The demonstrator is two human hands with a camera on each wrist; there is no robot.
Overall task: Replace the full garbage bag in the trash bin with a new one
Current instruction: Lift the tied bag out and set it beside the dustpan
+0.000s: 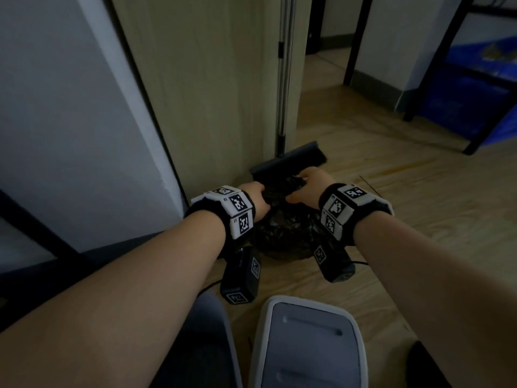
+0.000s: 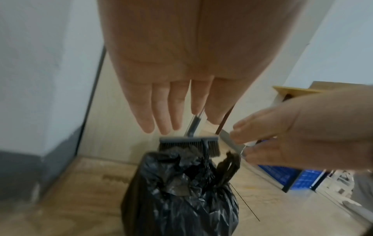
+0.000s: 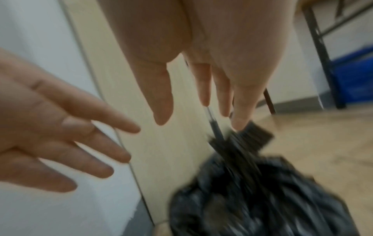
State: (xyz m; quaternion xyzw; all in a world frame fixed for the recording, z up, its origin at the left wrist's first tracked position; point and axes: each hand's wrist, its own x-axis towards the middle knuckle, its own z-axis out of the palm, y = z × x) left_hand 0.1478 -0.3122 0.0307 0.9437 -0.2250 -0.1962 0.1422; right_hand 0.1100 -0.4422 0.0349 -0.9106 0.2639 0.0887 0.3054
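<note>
1. The left hand (image 2: pixel 161 89) hovers over the black garbage bag (image 2: pixel 181 191), fingers straight and spread, gripping nothing.
2. The full bag stands on the wooden floor (image 1: pixel 419 219) between both hands, its crumpled top gathered (a twisted loop sticks up on one side), right in front of a broom (image 1: pixel 288 161) leaning at the door frame.
3. The right hand (image 3: pixel 212 67) hangs just above the bag, fingers loose and apart, empty.
4. The white trash bin (image 1: pixel 307 345) sits nearer the person.
</note>
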